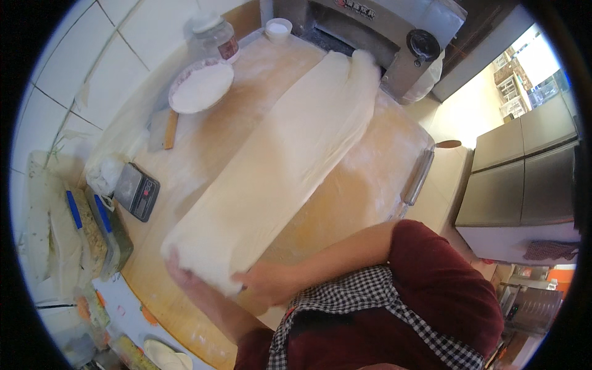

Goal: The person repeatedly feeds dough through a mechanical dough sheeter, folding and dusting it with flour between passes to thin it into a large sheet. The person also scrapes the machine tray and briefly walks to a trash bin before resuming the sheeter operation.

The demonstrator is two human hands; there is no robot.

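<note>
A long, pale sheet of dough (277, 143) runs diagonally over the floured wooden work board (323, 222). Its far end lies at the mouth of a metal dough sheeter (388, 32). At the near end, my left hand (179, 269) grips the left corner, its fingers partly hidden by the dough. My right hand (263, 281) has hold of the right corner, close to my body, and looks slightly blurred. Between both hands the near edge of the sheet sags a little.
Along the tiled wall stand a glass jar (217, 39), a bowl of white powder (203, 88), a dough scraper (162, 129) and a digital scale (137, 192). A small white cup (278, 30) is beside the sheeter. A rolling pin (420, 175) lies at the board's right edge.
</note>
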